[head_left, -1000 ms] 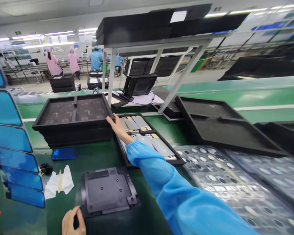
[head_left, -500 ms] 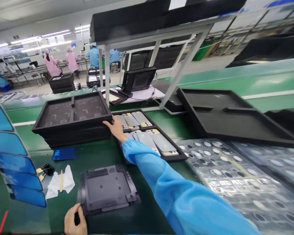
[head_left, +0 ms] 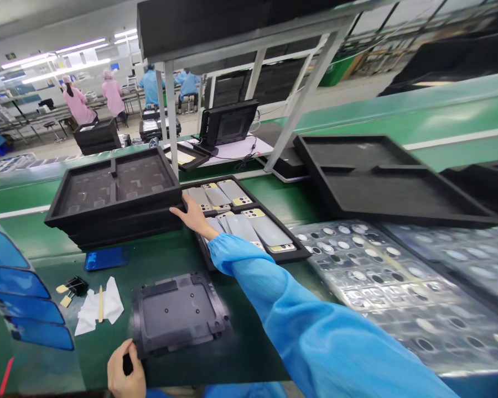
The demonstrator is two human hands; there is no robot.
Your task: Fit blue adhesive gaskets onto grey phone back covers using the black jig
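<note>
My right hand point(head_left: 196, 218) reaches forward to the left rim of a black foam tray point(head_left: 288, 255) of grey phone back covers point(head_left: 269, 229). Its thumb is spread to the left, close to a stack of black trays point(head_left: 124, 229); the fingertips are partly hidden. At the bottom, my left hand point(head_left: 126, 371) has thumb and forefinger pinched together beside the near left corner of a dark flat fixture plate point(head_left: 178, 312). Whether anything small is in that pinch cannot be made out.
Blue film sheets point(head_left: 22, 301) stand at left. A blue piece point(head_left: 104, 258), black clip point(head_left: 78, 286) and white cloth point(head_left: 113, 301) with a stick lie nearby. Clear plastic sheets point(head_left: 398, 298) of round parts and a large black tray point(head_left: 382, 193) are at right. A metal frame point(head_left: 171, 119) rises behind.
The view has shifted slightly, so most things sit a little higher and further left. Both hands keep about the same places relative to the trays and the plate.
</note>
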